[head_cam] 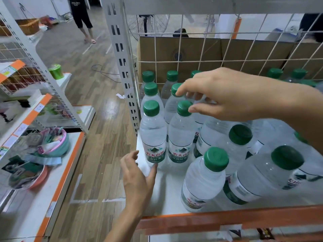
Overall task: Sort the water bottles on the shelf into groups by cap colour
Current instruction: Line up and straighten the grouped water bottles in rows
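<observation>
1. At three o'clock in the view, a shelf [167, 193] with a white deck and an orange front lip is seen, and it is backed by a wire grid [192, 49].
2. At twelve o'clock, behind the grid, cardboard boxes [244, 53] are stood.
3. At nine o'clock, across a wooden floor [97, 137], a second rack [35, 198] is seen, with bowls [57, 149] of small goods on it.
4. The bottles [204, 179] are all set on the deck, and every cap [216, 158] that shows is green. An upright block is packed into the deck's corner at eleven o'clock. Looser ones are spread from three to five o'clock. Two more are stood against the grid at one o'clock.
5. The right hand [227, 95] is held over the block with its fingers spread and slightly bent, and nothing is gripped. Its thumb tip is laid against the cap of the second front bottle [180, 137], and a fingertip is laid on the cap behind.
6. The left hand [138, 175] is held at seven o'clock of the corner bottle [153, 135] with its fingers relaxed and apart, and nothing is held. Its thumb tip is placed at that bottle's base, but whether it touches cannot be made out.
</observation>
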`<state>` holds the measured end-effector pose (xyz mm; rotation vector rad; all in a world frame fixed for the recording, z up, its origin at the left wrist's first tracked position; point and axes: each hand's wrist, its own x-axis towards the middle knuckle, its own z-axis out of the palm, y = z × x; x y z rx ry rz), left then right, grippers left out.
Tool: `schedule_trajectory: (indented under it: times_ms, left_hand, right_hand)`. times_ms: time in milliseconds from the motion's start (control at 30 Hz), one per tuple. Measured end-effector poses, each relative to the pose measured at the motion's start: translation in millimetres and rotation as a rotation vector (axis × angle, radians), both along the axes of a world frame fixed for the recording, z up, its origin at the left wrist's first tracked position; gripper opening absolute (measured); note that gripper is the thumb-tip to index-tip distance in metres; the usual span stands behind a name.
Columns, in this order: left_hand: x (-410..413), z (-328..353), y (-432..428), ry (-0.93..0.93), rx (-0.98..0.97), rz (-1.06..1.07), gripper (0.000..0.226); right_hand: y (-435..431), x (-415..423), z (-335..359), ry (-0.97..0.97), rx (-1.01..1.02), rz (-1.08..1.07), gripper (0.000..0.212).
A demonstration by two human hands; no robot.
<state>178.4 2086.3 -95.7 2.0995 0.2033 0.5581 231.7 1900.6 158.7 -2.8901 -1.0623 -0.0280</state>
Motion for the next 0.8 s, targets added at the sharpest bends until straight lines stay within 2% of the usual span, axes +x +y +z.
schedule_trajectory:
  times_ms: [100,200,333,433,567,800]
  left_hand:
    - [-16.0,11.4,-4.3,-0.102,-0.026,0.010,0.037]
    - [-32.3,17.0,-14.4,-0.119,-0.036,-0.192,0.022]
    - [-53.1,19.8,-33.9,-0.009,-0.160,-0.529,0.043]
    - [-59.8,22.8,-44.8,0.057,-0.154,-0.694,0.052]
    - [-60.4,19.5,-53.8,0.129,-0.066,-0.636,0.060]
    - [-59.9,16.4,-45.1,0.155,-0.116,-0.537,0.057]
  right_hand:
    - [-14.1,-35.0,7.9,-0.005,0.123,0.027,0.041]
    - [-27.9,-66.7,-3.9,0.030,0.198,0.041,0.037]
    - [-37.4,-82.7,-20.9,0.058,0.220,0.041,0.036]
    - [-36.8,-87.7,-27.3,0.080,0.092,0.065,0.041]
    - [-24.9,-89.0,-42.6,0.039,0.110,0.033,0.042]
    - [-7.4,-89.7,-75.5,-0.006,0.448,-0.009,0.046]
